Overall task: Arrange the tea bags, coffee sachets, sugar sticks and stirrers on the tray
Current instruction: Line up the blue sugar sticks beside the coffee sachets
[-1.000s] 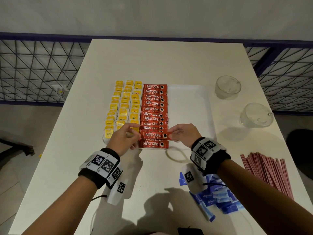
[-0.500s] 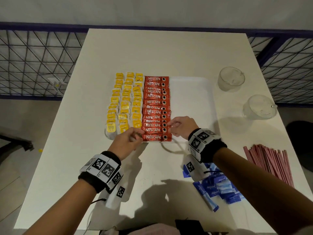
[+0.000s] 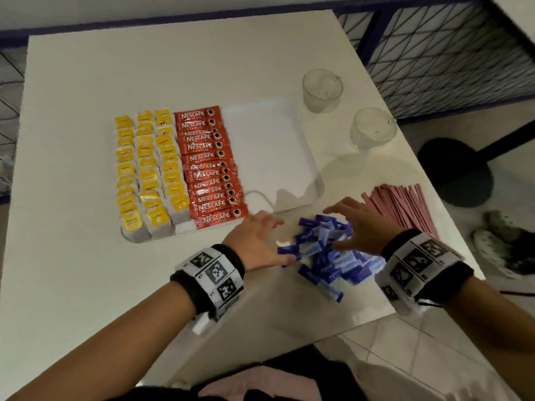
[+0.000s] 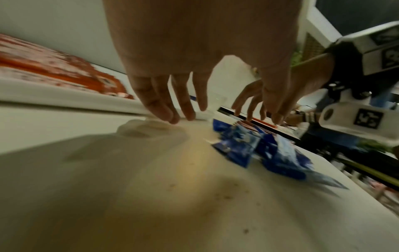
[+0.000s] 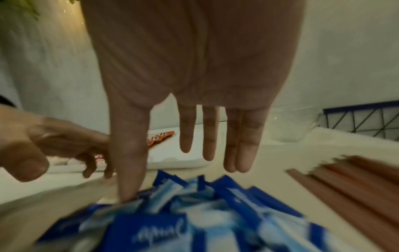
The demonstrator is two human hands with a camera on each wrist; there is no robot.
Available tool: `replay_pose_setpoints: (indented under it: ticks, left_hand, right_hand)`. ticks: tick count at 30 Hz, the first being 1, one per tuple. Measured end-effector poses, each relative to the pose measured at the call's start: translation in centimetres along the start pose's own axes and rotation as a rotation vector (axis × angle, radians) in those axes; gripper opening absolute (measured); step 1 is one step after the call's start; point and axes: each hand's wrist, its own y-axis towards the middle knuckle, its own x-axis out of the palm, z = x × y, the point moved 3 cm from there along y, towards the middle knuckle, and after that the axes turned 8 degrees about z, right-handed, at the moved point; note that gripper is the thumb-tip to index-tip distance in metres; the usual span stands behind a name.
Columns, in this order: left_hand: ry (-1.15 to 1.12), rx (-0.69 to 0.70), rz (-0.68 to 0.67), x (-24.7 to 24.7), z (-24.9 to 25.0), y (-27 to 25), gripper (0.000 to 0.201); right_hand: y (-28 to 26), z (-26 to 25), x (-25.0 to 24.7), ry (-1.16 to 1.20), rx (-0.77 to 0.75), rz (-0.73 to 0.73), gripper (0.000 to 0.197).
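A white tray [image 3: 269, 146] holds rows of yellow tea bags [image 3: 147, 172] on its left and a column of red coffee sachets [image 3: 211, 166] in the middle; its right part is bare. In front of it lies a loose heap of blue sugar sticks [image 3: 327, 253] [image 5: 194, 213] [image 4: 259, 148]. My left hand [image 3: 260, 241] hovers open at the heap's left edge, fingers spread, holding nothing. Over the heap's right side my right hand [image 3: 356, 227] is open too, its thumb [image 5: 129, 170] touching the sticks. Pink stirrers [image 3: 402, 206] [image 5: 356, 184] lie to the right.
Two clear glass cups [image 3: 322, 89] [image 3: 372, 128] stand right of the tray. The table's [image 3: 144, 68] right edge runs just past the stirrers, its front edge close behind the heap. A dark wire fence [image 3: 448, 53] lies beyond.
Both hands have left the red coffee sachets on the tray and moved back and right to the blue sugar sticks, opening on either side of the heap. The head view has swung right.
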Motion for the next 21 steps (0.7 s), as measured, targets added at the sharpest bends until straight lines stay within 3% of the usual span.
replay_pose_setpoints:
  ticks: [4,8,12,16,21]
  left_hand:
    - [0.163,0.136,-0.060,2.0,2.9,1.1,0.093]
    - [0.132,0.119,-0.030,2.5,4.0,2.1,0.087]
    - [0.027,0.072,0.036,1.9,4.1,2.3,0.066]
    - [-0.121,-0.002,0.124,1.2,3.4,2.0,0.049]
    - [-0.258,-0.070,0.187,0.6,2.9,1.9,0.036]
  right_hand:
    - [-2.8,2.5,1.3,-0.373,-0.046,-0.149,0.103]
    - [-2.6,3.2,2.1,-0.543,-0.078,-0.147,0.110]
    - [-1.5,2.6,2.3,-0.472,-0.115,-0.106,0.099]
    - [-0.7,2.0,2.3,-0.344,-0.120,-0.048,0.069]
    - [0.3,2.5,2.4,-0.236,-0.108,-0.027,0.047]
